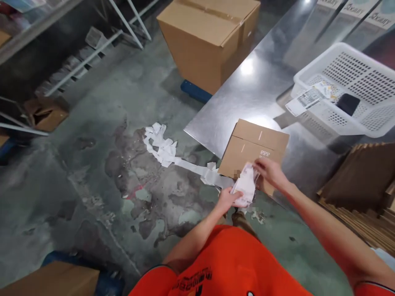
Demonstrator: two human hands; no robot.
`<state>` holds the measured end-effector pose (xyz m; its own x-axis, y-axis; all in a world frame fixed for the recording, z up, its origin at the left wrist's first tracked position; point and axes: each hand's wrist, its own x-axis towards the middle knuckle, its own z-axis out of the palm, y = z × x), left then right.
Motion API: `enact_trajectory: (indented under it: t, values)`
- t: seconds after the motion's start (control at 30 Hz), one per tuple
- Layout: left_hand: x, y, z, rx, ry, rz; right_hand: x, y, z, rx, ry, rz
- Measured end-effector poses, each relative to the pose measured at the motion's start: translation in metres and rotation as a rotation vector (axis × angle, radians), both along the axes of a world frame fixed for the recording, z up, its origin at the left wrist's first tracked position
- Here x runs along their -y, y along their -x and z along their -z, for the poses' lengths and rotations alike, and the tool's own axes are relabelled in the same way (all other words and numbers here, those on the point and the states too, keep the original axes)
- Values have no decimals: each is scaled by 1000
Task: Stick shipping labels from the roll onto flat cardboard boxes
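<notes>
My left hand (226, 200) grips the lower left side of a white printed label sheet (246, 185), its thumb lying across the paper. At the sheet's upper right edge, my right hand (271, 172) is closed with its fingertips pinched on what looks like the same sheet. Behind them a flat folded cardboard box (254, 144) lies on the metal table (212, 119), overhanging its near edge. A long white paper strip (191, 166) runs from beside my left hand down to a tangled heap on the floor.
A white basket (345, 86) holding printed labels and a black item stands on the table. Flat cardboard sheets (361, 185) are stacked at right. A large closed carton (210, 41) sits on a blue pallet (195, 91) beyond the table. Another carton (55, 279) is at lower left.
</notes>
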<state>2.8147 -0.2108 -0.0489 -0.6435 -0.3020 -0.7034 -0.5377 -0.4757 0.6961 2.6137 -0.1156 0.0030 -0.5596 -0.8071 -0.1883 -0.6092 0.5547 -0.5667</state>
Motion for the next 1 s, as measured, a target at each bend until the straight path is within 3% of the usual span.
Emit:
enact_trajectory:
  t: [0.1,0.17,0.27,0.33,0.47,0.53,0.6,0.63,0.67,0.73,0.8,0.93,1.0]
  values:
    - [-6,-27,11,45,-73,110,10,39,12,-172,-81,73]
    - [-7,-51,12,77,-105,150,13,50,20,-220,-91,132]
    - [8,-73,6,110,-59,55,15,45,32,-299,-45,217]
    - [28,-66,2,108,80,-76,23,30,42,-298,-11,180]
    - [69,-16,3,22,324,-192,40,-18,61,-333,-3,107]
    - [75,3,6,-44,360,-173,32,-43,65,-323,36,-67]
    - [72,8,7,-82,381,-155,6,-58,66,-266,94,-258]
    - [69,7,8,-87,385,-150,-11,-61,65,-256,108,-227]
    - [64,4,8,-86,382,-143,-29,-60,64,-265,101,-78]
    - [54,-4,5,-82,362,-134,-61,-52,61,-271,32,399]
    - [44,-11,-1,-56,328,-141,-81,-41,52,-200,-15,706]
    - [19,-20,-29,-22,275,-240,-105,-32,8,20,220,767]
    - [6,-22,-46,-78,233,-241,-138,-27,-24,96,387,806]
